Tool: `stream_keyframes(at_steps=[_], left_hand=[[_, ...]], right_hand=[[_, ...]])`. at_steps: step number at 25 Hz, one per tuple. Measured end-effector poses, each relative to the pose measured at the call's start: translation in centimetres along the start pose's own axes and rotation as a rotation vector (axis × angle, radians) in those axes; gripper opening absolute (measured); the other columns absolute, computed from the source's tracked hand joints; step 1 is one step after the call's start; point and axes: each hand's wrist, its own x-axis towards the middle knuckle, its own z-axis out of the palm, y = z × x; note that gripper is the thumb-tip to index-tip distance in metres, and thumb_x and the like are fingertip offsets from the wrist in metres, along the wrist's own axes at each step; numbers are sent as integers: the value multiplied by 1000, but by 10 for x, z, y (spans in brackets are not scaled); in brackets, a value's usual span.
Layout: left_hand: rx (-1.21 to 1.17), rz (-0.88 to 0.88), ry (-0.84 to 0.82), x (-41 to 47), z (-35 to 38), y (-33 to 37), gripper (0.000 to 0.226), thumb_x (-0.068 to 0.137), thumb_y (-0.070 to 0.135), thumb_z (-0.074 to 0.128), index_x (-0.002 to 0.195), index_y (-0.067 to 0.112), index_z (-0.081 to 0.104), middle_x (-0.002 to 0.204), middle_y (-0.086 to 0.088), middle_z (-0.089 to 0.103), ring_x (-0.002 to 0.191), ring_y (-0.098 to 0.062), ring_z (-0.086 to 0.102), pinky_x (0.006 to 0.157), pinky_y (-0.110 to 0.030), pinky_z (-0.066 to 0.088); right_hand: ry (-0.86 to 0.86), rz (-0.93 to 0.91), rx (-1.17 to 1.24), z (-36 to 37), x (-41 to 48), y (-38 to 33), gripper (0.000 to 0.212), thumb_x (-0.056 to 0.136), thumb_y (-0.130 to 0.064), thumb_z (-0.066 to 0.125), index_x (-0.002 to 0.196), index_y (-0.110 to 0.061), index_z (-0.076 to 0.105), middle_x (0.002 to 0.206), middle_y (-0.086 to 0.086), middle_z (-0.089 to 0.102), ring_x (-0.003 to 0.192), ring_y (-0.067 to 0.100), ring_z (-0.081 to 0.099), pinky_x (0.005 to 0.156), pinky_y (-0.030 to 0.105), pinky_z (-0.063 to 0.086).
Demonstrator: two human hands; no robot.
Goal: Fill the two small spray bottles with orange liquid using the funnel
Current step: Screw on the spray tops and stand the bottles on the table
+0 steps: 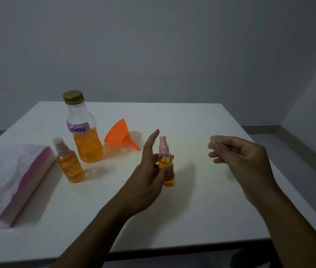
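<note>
Steadying one small spray bottle (pixel 166 172) upright mid-table, our left hand (pixel 149 180) pins it under the thumb, fingers straight, while our right hand (pixel 238 157), apart to the right, pinches what seems a clear cap (pixel 214 141); we should lower it squarely over the pink nozzle (pixel 163 146). Both small bottles look full of orange liquid; the other spray bottle (pixel 70 167) stands capped at left, beside the half-full large bottle (pixel 87 140) and tipped funnel (pixel 118 135).

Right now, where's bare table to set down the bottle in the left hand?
Free: the table between left hand and right hand, its right side, and the near patch between tissue pack and left forearm. Crowded: back left, where capped bottle, big bottle and funnel sit close.
</note>
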Motion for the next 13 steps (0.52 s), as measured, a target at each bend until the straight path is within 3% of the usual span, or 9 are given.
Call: stream_keyframes(at_steps=[2,5,7,10,13], left_hand=[[54,9,12,-1,1,0,67,96,39,44,140,58,-3,134,3,50,98,-15,65,87,-32,56],[135,45,44,-4,2,-1,55,99,34,40,138,56,7,100,1,62,76,-20,64,68,-29,58],[256,40,131,-5,4,-4,45,99,41,35,139,49,15,106,-3,65,78,-20,63,71,-29,56],[414,57,245,-4,5,-9,43,98,48,32,140,41,24,127,3,61,96,-11,62,85,-29,50],[474,92,269,-4,10,-9,40,98,43,35,138,37,32,125,9,62,94,-8,63,83,-27,53]], right_hand=[[-5,-6,1,0,0,0,18,89,-23,73,105,-17,77,90,-3,80,79,17,77,73,32,62],[-3,-13,4,-1,0,0,18,88,-25,73,104,-18,77,89,-4,80,79,16,77,72,30,62],[4,-17,7,-1,0,-1,17,88,-26,73,104,-19,77,89,-4,80,79,16,77,70,27,63],[2,-28,5,-2,-1,-3,16,89,-26,72,103,-22,76,88,-5,80,79,14,77,69,24,63],[-5,-37,8,0,-2,-4,11,88,-26,72,99,-26,75,86,-9,80,78,13,77,66,21,62]])
